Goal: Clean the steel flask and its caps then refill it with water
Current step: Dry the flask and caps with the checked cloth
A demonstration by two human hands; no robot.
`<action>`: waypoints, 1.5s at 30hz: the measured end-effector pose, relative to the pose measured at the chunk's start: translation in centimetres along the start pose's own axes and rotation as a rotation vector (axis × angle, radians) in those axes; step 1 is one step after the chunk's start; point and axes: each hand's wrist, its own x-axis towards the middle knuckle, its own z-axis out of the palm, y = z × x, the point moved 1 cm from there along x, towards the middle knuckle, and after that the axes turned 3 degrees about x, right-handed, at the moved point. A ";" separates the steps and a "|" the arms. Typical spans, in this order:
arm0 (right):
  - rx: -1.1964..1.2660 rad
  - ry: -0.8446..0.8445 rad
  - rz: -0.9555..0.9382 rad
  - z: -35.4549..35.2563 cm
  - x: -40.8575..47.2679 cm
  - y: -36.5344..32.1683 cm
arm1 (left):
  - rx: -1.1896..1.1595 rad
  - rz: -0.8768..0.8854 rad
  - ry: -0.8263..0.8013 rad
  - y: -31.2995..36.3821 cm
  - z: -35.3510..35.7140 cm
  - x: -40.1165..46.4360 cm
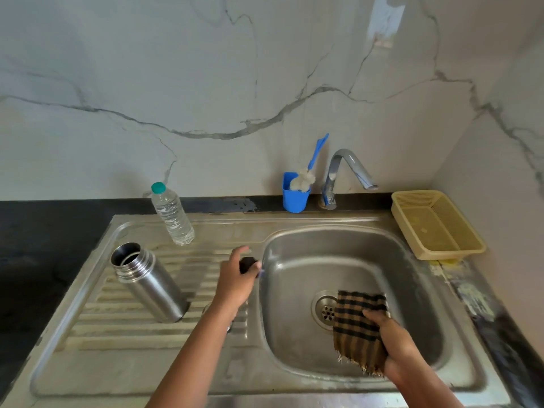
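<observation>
Flask [150, 282] on drainboard [117, 343], left of sink basin [412, 290].

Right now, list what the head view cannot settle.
- Small dark object: wrapped by the left hand, blurred; unidentifiable.
- Shiny piece: mostly behind the left forearm.
- Steel flask interior: too dark to judge.
- Checked cloth: partly covered by the right hand.

Flask [150, 282] stood uncapped on drainboard [97, 316] | black cap [247, 264] gripped by left hand [235, 279] at basin [412, 290] edge | checked cloth [357, 328] held by right hand [391, 343] over basin | water bottle [172, 214] stood behind flask
</observation>
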 end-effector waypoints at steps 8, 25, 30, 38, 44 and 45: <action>-0.339 -0.141 -1.092 2.9 -3.0 -2.3 | -0.632 -0.273 -0.438 5.2 5.5 -6.9; -0.817 -0.228 -1.668 0.1 -3.2 -4.2 | -0.603 0.071 -0.438 8.0 7.5 -9.4; -1.022 -0.184 -1.903 -0.7 -4.3 -5.3 | -0.583 0.179 -0.368 8.1 6.9 -8.7; -0.955 -0.047 -1.816 -1.6 -3.8 -6.2 | -0.642 0.196 -0.410 8.2 7.3 -9.5; -1.026 -0.206 -1.903 -1.1 -5.1 -6.5 | -0.663 0.197 -0.424 8.1 7.2 -9.8; -0.956 -0.187 -1.839 -1.1 -4.8 -6.6 | -0.671 0.200 -0.438 8.2 7.1 -9.9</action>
